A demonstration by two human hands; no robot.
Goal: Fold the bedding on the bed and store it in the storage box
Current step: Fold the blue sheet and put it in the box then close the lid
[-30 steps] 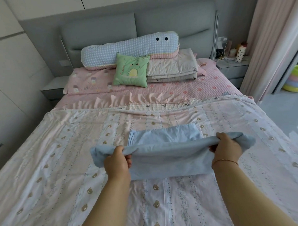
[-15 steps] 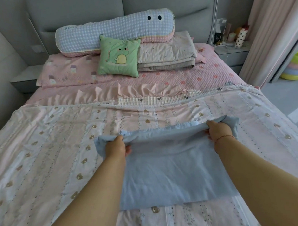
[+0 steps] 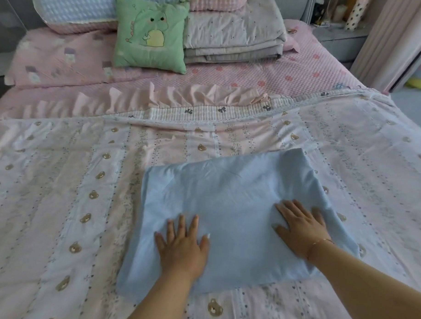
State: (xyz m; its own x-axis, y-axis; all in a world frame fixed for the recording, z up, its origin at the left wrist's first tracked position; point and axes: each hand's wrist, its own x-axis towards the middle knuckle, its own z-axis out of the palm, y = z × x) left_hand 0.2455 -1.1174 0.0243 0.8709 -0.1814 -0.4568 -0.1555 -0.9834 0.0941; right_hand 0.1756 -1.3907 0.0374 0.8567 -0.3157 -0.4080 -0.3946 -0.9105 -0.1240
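Left hand (image 3: 181, 247) lies flat on the near-left part of the blue cloth (image 3: 229, 205), fingers straight and spread, grasping nothing. Right hand (image 3: 301, 230) lies flat on the near-right part of the same cloth, fingers extended — palm down, nothing grasped; a thin bracelet (image 3: 320, 243) circles its wrist.

The blue cloth rests folded in a rough rectangle on the quilt (image 3: 60, 190), slightly right of centre, its far right corner raised a little. The quilt is pale pink and white, striped, with small bear motifs, and spreads across the near half of the bed.

Beyond the quilt edge runs a pink frill (image 3: 183, 96), then the pink sheet (image 3: 279, 73). On the sheet, at the far end — a green cushion (image 3: 150, 33) stands upright, touching a grey folded blanket (image 3: 235, 33) on its right. A long checked bolster (image 3: 76, 6) lies behind both.
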